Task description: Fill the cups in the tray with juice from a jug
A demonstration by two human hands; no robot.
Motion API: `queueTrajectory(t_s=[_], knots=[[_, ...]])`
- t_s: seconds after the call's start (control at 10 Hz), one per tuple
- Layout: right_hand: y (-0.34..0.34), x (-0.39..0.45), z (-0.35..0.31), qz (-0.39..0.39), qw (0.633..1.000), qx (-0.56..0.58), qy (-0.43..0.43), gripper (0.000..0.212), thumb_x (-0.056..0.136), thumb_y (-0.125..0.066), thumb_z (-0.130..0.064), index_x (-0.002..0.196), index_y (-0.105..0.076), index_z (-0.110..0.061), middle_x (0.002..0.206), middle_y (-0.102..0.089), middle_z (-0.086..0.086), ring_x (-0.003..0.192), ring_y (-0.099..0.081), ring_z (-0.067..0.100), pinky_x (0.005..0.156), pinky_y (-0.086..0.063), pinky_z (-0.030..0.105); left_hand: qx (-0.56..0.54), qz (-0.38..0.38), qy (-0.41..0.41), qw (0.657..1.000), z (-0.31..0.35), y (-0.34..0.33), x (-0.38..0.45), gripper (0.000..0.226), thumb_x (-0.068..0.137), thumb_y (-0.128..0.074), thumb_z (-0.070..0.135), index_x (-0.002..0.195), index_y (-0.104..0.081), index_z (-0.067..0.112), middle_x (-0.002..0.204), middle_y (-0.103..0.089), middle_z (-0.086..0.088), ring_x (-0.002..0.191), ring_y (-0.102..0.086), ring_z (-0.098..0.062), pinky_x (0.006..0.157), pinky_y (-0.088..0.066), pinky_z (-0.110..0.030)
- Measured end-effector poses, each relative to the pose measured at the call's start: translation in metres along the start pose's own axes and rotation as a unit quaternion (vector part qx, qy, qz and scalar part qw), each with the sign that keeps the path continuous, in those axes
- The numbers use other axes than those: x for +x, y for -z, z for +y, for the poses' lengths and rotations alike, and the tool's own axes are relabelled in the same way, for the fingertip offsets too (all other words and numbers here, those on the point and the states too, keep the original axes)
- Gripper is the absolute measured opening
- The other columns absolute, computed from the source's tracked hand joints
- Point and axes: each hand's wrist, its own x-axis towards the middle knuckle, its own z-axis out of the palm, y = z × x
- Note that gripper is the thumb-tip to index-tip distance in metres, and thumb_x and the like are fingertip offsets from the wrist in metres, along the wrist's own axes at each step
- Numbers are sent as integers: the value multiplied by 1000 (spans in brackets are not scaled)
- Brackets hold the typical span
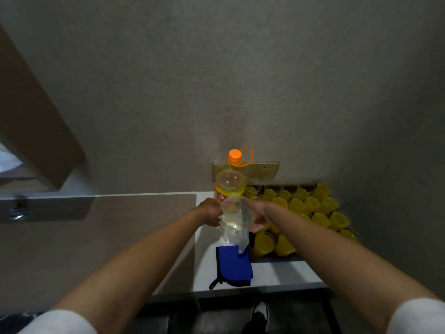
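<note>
Jug (234, 221), clear and roughly upright, spout toward the viewer, is gripped by left hand (210, 211) and right hand (260, 216), arms outstretched.

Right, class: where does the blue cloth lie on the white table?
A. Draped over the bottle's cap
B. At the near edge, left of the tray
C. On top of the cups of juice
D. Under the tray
B: the blue cloth lies flat at the near edge of the white table, left of the tray of cups of juice.

Both bare forearms reach forward and converge, white sleeves at the elbows. The left hand (212, 211) and right hand (260, 216) face each other, close together, fingers curled in grips.
</note>
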Motion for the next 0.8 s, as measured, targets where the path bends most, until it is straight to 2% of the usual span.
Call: queueTrajectory(t_s=[0.1, 0.2, 0.3, 0.4, 0.5, 0.6, 0.7, 0.8], knots=[[-3, -3, -2, 8, 1000, -6, -6, 57, 106, -42, -56, 128, -56, -6, 103, -66, 16, 92, -70, 27, 66, -60, 34, 7, -1, 5, 1000, -1, 3, 0, 25, 99, -52, 5, 121, -62, 11, 118, -63, -11, 97, -65, -24, 76, -61, -34], [-5, -7, -3, 33, 999, -28, -20, 58, 107, -40, -55, 136, -50, -5, 119, -62, 20, 102, -66, 32, 79, -60, 39, 15, 11, 2, 1000, -2, 6, -4, 25, 99, -55, 11, 123, -62, 10, 115, -62, -8, 94, -63, -20, 66, -55, -28], [-4, -12, -4, 69, 996, -48, -14, 61, 108, -43, -49, 151, -39, -6, 147, -49, 23, 119, -62, 38, 89, -60, 43, 21, 25, 2, 999, -4, 8, -7, 19, 100, -56, 15, 116, -62, 7, 112, -61, -7, 91, -63, -19, 68, -53, -28], [-3, -22, -4, 88, 994, -65, -3, 62, 108, -44, -45, 154, -36, -4, 154, -42, 22, 130, -55, 41, 95, -55, 45, 30, 43, -2, 999, -7, 12, -10, 13, 100, -56, 15, 108, -62, 7, 112, -61, -10, 103, -65, -25, 79, -55, -33], [-2, -30, -2, 95, 992, -79, 0, 63, 107, -45, -45, 155, -36, -6, 157, -40, 21, 129, -55, 42, 96, -56, 48, 40, 58, -17, 997, -7, 16, -15, 11, 99, -56, 14, 104, -63, 8, 113, -64, -12, 110, -67, -29, 84, -55, -36], [0, -40, 0, 94, 992, -79, 1, 63, 107, -45, -46, 154, -37, -6, 157, -40, 21, 131, -54, 42, 102, -53, 51, 33, 59, -30, 997, -3, 21, -24, 8, 98, -57, 13, 100, -63, 8, 109, -64, -12, 99, -66, -26, 73, -55, -31], [0, -49, -2, 103, 993, -59, 1, 64, 106, -49, -45, 156, -35, -7, 160, -38, 18, 134, -52, 42, 103, -52, 52, 30, 58, -48, 997, 5, 24, -31, 8, 97, -60, 15, 97, -63, 8, 103, -64, -11, 94, -65, -25, 69, -53, -29], [2, -62, -5, 130, 989, -67, 34, 59, 107, -51, -37, 153, -39, -3, 157, -42, 18, 136, -51, 38, 102, -50, 44, 11, 54, -69, 996, 14, 25, -31, 11, 94, -66, 21, 86, -64, 14, 95, -65, -7, 88, -64, -23, 68, -51, -29]])
